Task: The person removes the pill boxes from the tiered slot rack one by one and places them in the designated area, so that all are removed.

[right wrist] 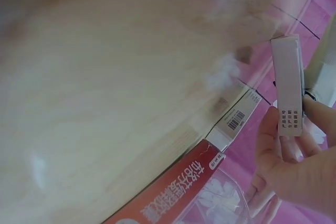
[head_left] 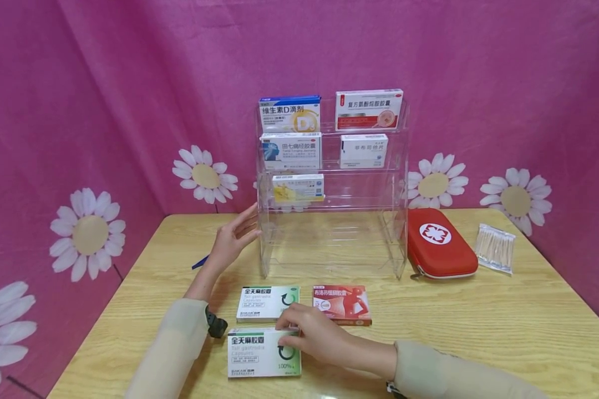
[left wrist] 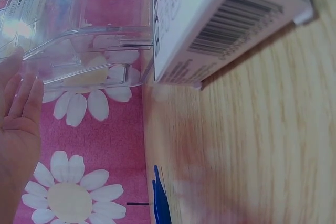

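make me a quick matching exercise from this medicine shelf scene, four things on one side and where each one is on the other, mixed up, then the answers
Things:
1. red first-aid pouch
2. red medicine box
3. left hand
4. right hand

Places:
A. fingers on the top edge of the nearest green-and-white box
B. flat on the table in front of the clear shelf, beside the farther green-and-white box
C. on the table to the right of the shelf, next to the bag of cotton swabs
D. against the shelf's left side wall

Pairs: 1-C, 2-B, 3-D, 4-A
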A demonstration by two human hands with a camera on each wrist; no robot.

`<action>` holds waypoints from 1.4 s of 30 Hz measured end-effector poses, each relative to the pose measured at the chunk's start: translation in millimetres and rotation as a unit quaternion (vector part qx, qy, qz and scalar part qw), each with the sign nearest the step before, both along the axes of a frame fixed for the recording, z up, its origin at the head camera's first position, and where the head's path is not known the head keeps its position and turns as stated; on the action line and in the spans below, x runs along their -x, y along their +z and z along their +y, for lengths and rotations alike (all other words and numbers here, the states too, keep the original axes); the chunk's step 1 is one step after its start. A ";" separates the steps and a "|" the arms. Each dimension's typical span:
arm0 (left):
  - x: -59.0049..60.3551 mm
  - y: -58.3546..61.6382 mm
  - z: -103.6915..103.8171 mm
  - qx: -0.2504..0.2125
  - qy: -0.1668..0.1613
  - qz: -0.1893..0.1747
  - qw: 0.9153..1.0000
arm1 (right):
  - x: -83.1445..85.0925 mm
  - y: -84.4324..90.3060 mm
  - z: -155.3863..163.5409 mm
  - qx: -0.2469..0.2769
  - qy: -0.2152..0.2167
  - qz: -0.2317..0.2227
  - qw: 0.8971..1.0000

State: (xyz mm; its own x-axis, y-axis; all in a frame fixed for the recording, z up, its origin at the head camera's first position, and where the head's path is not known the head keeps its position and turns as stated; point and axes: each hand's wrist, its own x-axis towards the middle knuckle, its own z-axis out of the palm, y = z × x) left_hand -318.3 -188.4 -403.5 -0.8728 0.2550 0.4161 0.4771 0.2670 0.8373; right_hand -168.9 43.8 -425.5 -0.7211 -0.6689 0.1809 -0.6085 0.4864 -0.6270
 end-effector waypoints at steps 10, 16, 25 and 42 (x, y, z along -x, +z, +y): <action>0.8 -0.3 0.8 -0.012 -0.008 0.002 1.000 | 2.7 -0.6 -4.9 -0.024 -0.009 -0.030 0.999; 1.6 -1.6 0.9 -0.018 -0.011 0.005 1.000 | 3.1 -0.5 -7.8 -0.047 -0.010 -0.040 0.998; 0.5 -1.2 0.9 -0.020 -0.012 0.002 1.000 | 3.2 -3.9 -9.8 -0.070 -0.008 -0.031 0.997; 1.6 -1.9 1.0 -0.027 -0.012 -0.007 1.000 | -2.9 -6.9 -8.3 -0.103 -0.006 0.024 0.994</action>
State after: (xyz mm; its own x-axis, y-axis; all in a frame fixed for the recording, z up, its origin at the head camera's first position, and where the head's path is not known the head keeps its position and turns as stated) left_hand -319.9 -187.5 -405.4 -0.8725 0.2531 0.4180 0.4713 0.2098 0.8567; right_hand -166.1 35.4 -432.4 -0.7236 -0.6861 0.0756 -0.6284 0.6095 -0.4833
